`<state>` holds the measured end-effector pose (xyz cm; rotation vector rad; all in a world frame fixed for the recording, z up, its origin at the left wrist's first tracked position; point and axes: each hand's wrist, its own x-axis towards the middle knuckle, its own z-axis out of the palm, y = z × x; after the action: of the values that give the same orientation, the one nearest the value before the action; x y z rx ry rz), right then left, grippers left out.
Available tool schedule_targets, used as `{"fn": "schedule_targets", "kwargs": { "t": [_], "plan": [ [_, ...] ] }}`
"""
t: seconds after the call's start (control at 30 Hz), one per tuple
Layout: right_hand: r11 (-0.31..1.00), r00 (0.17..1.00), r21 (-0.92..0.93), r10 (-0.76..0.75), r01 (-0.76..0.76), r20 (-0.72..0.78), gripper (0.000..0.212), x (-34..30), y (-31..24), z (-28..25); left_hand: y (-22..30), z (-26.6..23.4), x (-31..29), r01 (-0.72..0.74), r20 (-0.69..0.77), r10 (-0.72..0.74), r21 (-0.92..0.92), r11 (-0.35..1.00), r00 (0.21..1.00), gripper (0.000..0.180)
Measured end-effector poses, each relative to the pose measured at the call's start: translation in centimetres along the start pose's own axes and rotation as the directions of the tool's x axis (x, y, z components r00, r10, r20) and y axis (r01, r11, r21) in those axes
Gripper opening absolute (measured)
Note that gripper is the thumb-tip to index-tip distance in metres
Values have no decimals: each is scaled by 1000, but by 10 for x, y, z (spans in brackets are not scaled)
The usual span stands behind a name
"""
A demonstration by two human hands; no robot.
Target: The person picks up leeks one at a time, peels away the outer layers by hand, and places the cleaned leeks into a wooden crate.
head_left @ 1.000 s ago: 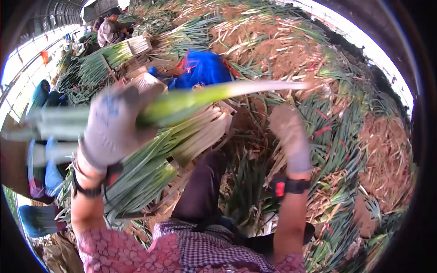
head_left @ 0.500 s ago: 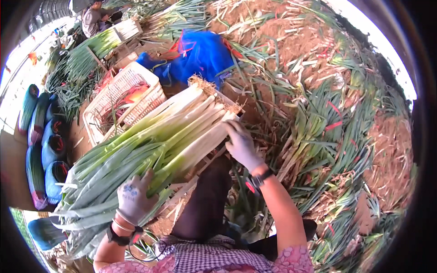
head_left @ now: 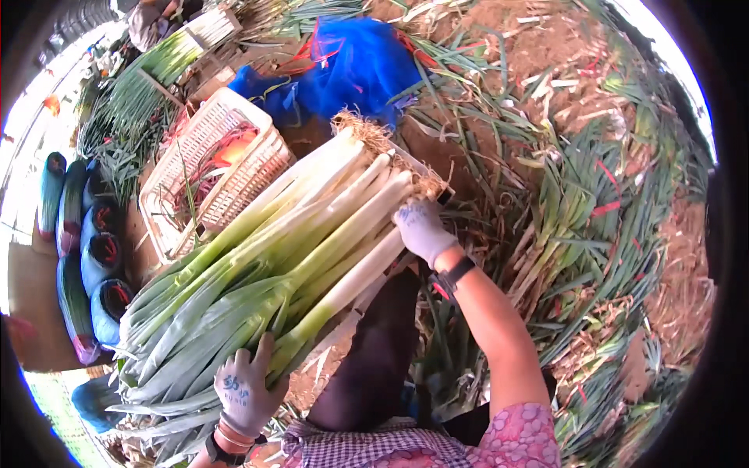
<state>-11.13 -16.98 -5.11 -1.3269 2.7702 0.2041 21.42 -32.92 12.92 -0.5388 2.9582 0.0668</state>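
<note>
A thick bundle of leeks (head_left: 312, 226) lies slantwise in front of me, white stems and roots at the upper right, broad green leaves at the lower left. My right hand (head_left: 425, 228), in a pale glove, is closed round the root end of the nearest leek (head_left: 360, 282). Down among the leaves, my gloved left hand (head_left: 248, 390) holds the green part of that near side, thumb and finger pressed against it. Part of a rack (head_left: 425, 168) shows under the root ends; most of it is hidden by the leeks.
Beyond the bundle stand a cream plastic crate (head_left: 204, 168) with red ties inside and a heap of blue netting (head_left: 355, 70). Blue-wrapped bundles (head_left: 72, 234) line the left. Loose leeks and leaf scraps (head_left: 577, 210) cover the soil at right. Another person (head_left: 147, 25) sits at the far left.
My right hand's fingers have gone from lying along the outer stem to curling round its root end. The left hand stays at the leaves. The whole view has shifted slightly.
</note>
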Motion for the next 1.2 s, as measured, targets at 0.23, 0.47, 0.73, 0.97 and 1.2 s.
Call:
{"fn": "schedule_targets", "kwargs": {
  "t": [0.23,0.47,0.73,0.97,1.2],
  "plan": [
    [979,975,204,73,-29,-208,21,-3,-2,14,6,-11,3,-9,30,10,-34,999,999,66],
    [973,980,227,72,-29,-183,22,-8,-1,-1,4,-10,80,-269,-213,252,-52,962,944,58],
    [799,910,597,195,68,-365,26,-26,1,4,18,12,100,-335,37,340,-98,937,940,44],
    [869,809,438,79,230,-582,47,-25,-9,-24,10,28,117,-363,22,375,-200,910,927,40],
    [799,924,580,87,158,-372,35,-42,-12,-11,31,28,98,-400,15,411,-192,896,912,31]
  ]
}}
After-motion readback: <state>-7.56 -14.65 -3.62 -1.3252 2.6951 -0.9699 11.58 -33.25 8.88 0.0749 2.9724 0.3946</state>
